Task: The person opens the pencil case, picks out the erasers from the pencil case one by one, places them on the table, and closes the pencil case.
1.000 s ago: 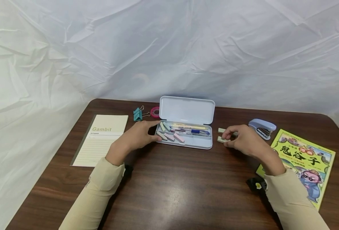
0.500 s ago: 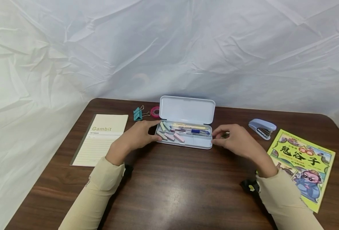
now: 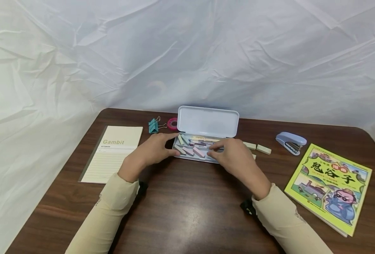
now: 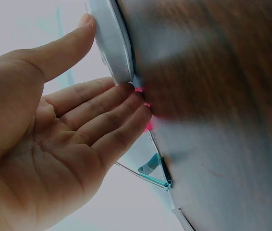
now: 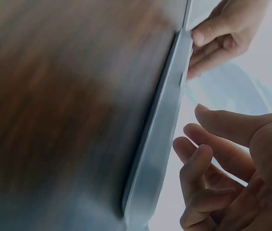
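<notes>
A pale blue pencil case (image 3: 217,159) lies with its lid (image 3: 208,121) raised at the back. Several small pastel blocks that look like erasers (image 3: 198,152) sit in its left and front compartments, with pens (image 3: 203,143) behind. My left hand (image 3: 154,149) holds the case's left end between thumb and fingers. My right hand (image 3: 236,157) hovers over the right part of the case, covering the front-right compartment. In the right wrist view, its thumb and fingers (image 5: 222,125) are apart with nothing visible between them. More pale blocks (image 3: 263,149) lie on the table right of the case.
Left of the case are a notebook (image 3: 111,155), a teal binder clip (image 3: 153,126) and a pink tape roll (image 3: 172,123). A light blue stapler (image 3: 290,141) and a yellow-green comic book (image 3: 330,187) lie to the right. White sheeting (image 3: 206,63) hangs behind the table.
My right hand has moved left from the loose blocks on the table, past the case's right end, to above its front-right compartment. The left hand has stayed at the case's left end.
</notes>
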Demonstrator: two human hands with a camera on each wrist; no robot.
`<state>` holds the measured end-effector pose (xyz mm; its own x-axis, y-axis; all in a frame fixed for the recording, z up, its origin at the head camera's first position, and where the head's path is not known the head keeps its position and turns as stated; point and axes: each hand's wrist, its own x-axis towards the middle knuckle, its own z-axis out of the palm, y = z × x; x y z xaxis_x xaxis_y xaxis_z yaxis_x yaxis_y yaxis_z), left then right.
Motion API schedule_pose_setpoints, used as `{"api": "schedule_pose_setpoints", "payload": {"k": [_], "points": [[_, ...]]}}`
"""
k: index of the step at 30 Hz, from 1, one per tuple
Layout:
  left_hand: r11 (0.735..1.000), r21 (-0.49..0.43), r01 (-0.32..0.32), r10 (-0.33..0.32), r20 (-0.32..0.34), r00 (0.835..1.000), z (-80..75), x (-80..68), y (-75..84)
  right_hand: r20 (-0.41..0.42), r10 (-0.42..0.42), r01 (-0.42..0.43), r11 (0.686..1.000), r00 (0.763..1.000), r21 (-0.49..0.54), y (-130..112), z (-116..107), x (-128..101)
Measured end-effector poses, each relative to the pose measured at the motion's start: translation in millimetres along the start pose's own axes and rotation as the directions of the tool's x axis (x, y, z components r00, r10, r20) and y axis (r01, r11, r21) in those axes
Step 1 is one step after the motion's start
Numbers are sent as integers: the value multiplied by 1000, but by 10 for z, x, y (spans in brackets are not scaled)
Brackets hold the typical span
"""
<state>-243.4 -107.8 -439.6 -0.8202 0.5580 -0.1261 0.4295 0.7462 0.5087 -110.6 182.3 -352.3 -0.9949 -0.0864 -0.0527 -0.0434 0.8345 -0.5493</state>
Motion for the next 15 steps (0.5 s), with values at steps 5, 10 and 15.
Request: {"api": "schedule_pose_setpoints", "payload": {"k": [5, 10, 15], "points": [[1000, -16, 3, -3, 1, 1000, -13, -18, 34, -6, -15, 15, 1000, 1000, 0, -90, 98, 62], [999, -32, 13, -13, 14, 1000, -36, -34, 64, -16, -38, 37, 999, 999, -39, -105, 175, 122], [1000, -20, 22, -21, 12, 1000, -18, -13, 39, -39, -73, 70, 995, 997, -66, 84, 360, 237]]}}
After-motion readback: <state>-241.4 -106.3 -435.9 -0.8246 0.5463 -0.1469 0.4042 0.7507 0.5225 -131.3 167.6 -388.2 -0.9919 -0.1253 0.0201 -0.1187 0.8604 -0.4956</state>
